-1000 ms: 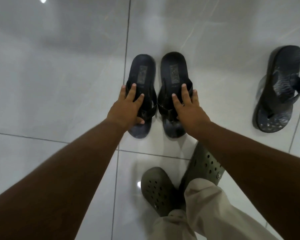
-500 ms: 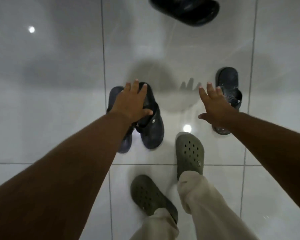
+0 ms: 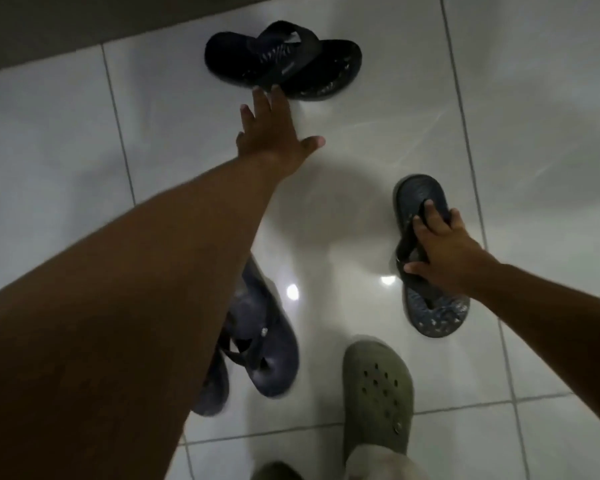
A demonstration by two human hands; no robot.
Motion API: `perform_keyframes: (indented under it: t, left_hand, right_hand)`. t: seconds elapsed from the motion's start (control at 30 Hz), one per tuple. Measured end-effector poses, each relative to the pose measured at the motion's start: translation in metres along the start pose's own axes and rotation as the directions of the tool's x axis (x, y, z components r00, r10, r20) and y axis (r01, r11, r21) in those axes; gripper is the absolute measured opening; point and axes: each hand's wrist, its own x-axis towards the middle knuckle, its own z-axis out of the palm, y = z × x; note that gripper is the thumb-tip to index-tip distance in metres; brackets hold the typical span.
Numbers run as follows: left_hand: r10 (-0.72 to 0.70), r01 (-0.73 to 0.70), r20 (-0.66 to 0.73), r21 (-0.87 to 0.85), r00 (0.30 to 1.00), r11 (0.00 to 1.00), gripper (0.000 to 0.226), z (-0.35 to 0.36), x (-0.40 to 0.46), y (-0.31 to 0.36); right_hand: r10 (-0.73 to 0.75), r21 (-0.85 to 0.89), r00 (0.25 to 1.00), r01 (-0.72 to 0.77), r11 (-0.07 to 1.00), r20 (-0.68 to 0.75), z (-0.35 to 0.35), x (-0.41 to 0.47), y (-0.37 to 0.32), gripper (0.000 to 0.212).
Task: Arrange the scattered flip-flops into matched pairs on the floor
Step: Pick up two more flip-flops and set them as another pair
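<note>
A black flip-flop (image 3: 312,69) with a patterned strap lies sideways at the far end of the white tiled floor. My left hand (image 3: 274,133) stretches toward it with fingers spread, fingertips at its near edge. At the right lies its likely mate, a dark speckled flip-flop (image 3: 430,306), and my right hand (image 3: 440,251) is closed around its straps. A dark blue pair of flip-flops (image 3: 264,344) lies side by side at lower centre, partly hidden under my left forearm.
My own foot in an olive green clog (image 3: 378,393) stands at the bottom centre, a second clog (image 3: 274,472) just showing at the bottom edge. A dark wall base (image 3: 84,26) runs along the top left. Glossy tile lies between the shoes.
Both hands left the dark blue pair. My left hand reached forward to the far black flip-flop, and my right hand moved right and closed on the speckled flip-flop's straps. The view tilted forward.
</note>
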Motion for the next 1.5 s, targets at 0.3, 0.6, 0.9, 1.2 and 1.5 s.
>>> perform_keyframes:
  t: [0.3, 0.6, 0.9, 1.2, 1.5]
  left_hand:
    - [0.055, -0.062, -0.068, -0.097, 0.996, 0.993, 0.111, -0.012, 0.098, 0.025]
    - [0.295, -0.301, 0.06, 0.169, 0.954, 0.939, 0.081, 0.058, 0.01, -0.003]
    - [0.206, -0.234, 0.226, 0.103, 0.952, 0.967, 0.065, 0.134, -0.142, 0.005]
    - [0.169, -0.193, 0.24, 0.079, 0.956, 0.978, 0.068, 0.146, -0.17, 0.019]
    - [0.23, -0.255, 0.19, 0.118, 0.954, 0.96, 0.049, 0.169, -0.183, 0.018]
  right_hand:
    - [-0.129, -0.074, 0.991, 0.127, 0.989, -0.025, -0.005, 0.029, 0.006, 0.092]
    - [-0.09, -0.021, 0.995, 0.09, 0.996, -0.033, -0.005, 0.025, 0.013, 0.088]
    - [-0.043, 0.057, 0.999, 0.043, 0.997, -0.007, -0.003, 0.027, 0.006, 0.094]
    - [-0.066, 0.044, 0.998, 0.067, 0.997, -0.01, 0.052, -0.028, 0.005, 0.087]
    - [-0.104, 0.035, 0.993, 0.106, 0.994, -0.063, 0.04, -0.008, 0.007, 0.087]
